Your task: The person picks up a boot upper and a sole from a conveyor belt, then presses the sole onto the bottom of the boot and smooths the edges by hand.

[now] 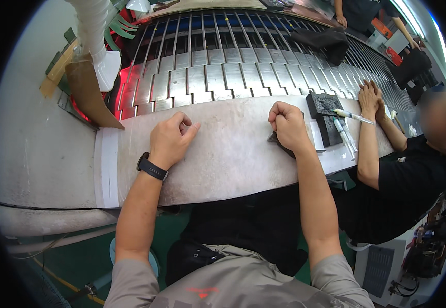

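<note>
My left hand [174, 137], with a black watch [152, 167] on its wrist, rests on the pale worktop [223, 149]. Its fingers are curled in, the thumb sits a little apart, and nothing shows in it. To the right, my right hand [288, 126] is closed in a fist; the inside of the fist is hidden. A small dark object [272, 137] lies under that fist and wrist, mostly covered, its kind unclear. Just right of it stands a black speckled block [325, 105], with a syringe [354, 116] across it and more syringes [345, 136] beside it.
Beyond the worktop runs a slatted metal conveyor [217, 77], with a black cloth [330, 46] over its far part. A brown cardboard flap [87, 90] and a white duct [92, 31] stand at left. A co-worker's clasped hands [371, 100] rest at right.
</note>
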The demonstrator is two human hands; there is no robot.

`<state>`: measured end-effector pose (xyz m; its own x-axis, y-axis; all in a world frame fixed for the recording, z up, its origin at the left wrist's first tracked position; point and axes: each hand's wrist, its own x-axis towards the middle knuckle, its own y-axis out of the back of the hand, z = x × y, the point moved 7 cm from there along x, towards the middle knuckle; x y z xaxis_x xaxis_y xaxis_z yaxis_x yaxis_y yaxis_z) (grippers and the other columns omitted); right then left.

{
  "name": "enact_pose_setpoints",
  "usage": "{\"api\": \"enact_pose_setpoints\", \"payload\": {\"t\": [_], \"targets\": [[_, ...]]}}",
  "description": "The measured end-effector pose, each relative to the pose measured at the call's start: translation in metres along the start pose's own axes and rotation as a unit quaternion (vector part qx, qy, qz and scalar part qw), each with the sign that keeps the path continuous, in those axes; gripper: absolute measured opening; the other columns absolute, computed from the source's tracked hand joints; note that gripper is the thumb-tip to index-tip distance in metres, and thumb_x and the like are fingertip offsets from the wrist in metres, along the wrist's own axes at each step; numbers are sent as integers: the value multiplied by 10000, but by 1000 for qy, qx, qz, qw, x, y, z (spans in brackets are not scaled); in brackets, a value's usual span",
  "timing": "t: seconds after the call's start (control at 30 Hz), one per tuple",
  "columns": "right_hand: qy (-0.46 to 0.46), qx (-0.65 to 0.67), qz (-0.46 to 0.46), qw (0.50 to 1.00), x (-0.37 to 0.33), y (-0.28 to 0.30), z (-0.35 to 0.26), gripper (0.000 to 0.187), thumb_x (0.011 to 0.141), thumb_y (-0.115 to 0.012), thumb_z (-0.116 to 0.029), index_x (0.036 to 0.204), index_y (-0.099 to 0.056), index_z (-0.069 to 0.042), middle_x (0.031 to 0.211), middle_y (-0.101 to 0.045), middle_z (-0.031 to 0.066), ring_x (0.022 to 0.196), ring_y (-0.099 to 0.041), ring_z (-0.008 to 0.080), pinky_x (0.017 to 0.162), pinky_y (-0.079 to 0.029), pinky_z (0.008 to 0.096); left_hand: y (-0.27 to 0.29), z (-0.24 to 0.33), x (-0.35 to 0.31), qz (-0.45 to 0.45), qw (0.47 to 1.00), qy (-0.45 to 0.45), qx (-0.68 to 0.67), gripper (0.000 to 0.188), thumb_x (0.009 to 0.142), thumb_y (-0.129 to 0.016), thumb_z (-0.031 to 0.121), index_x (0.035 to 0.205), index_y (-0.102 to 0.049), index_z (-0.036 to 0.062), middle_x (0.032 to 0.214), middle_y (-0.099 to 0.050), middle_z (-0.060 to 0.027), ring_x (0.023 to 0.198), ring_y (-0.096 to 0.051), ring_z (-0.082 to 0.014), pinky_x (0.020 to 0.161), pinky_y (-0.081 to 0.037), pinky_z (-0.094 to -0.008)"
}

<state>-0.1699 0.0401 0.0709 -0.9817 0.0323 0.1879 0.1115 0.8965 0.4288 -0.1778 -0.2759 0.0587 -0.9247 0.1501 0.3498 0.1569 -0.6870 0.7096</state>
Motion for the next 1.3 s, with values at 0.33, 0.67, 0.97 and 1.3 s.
{"api": "enact_pose_setpoints", "payload": {"t": [0.33, 0.67, 0.97, 1.3], "targets": [[1, -2, 2, 1000, 0, -4, -1, 214, 832, -420, 81, 796, -623, 22, 629, -575, 50, 592, -521, 125, 545, -420, 312, 3, -3, -1, -1, 1000, -1, -2, 325, 929, -779, 362, 899, -708, 46, 663, -661, -92, 622, -669, -287, 600, -507, -428], [7, -9, 0, 1000, -1, -7, -4, 209, 833, -422, 78, 795, -620, 22, 632, -576, 52, 585, -514, 126, 544, -417, 315, 6, -5, -3, 0, 1000, -3, -4, 316, 925, -781, 356, 892, -707, 50, 660, -660, -90, 627, -670, -289, 601, -509, -426], [4, -7, 6, 1000, -3, -11, -7, 212, 834, -422, 79, 798, -623, 22, 636, -577, 49, 590, -510, 123, 545, -414, 314, 11, -7, -4, 5, 1000, -11, -9, 292, 930, -791, 310, 901, -709, 31, 644, -633, -77, 578, -608, -221, 579, -461, -385], [-11, -1, 9, 1000, -5, -15, -10, 218, 831, -417, 84, 793, -622, 20, 636, -572, 42, 593, -512, 116, 542, -410, 307, 13, -12, -5, -2, 1000, -1, -4, 330, 926, -780, 368, 902, -708, 48, 659, -660, -90, 620, -668, -286, 596, -506, -425]]}}
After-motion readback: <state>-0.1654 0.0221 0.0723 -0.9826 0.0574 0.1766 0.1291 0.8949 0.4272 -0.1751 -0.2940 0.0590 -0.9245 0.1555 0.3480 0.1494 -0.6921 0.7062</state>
